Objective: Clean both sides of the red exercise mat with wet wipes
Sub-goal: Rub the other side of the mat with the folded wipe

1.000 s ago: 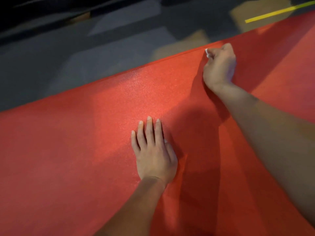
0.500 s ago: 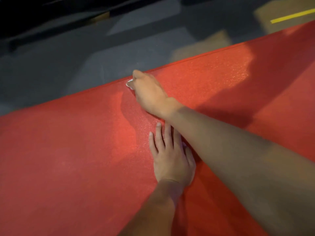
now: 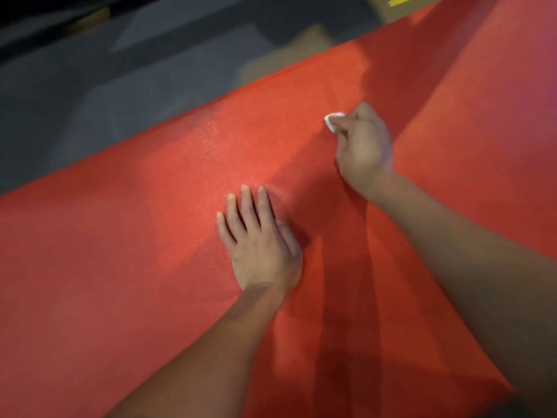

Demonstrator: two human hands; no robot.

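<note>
Red foam, finely textured and glinting where light is falling on it, is filling most of the view: the red exercise mat [image 3: 150, 267] is lying across a dark grey carpeted floor [image 3: 105, 95], with a yellow line [image 3: 407, 0] showing at the far top. The left hand [image 3: 262, 245] is resting palm down on the mat, fingers straight and close together, holding nothing. The right hand [image 3: 364, 146] is curling its fingers around a small white wet wipe [image 3: 331, 122], pressing it to the mat beyond and to the right of the left fingertips, near the far edge.
</note>
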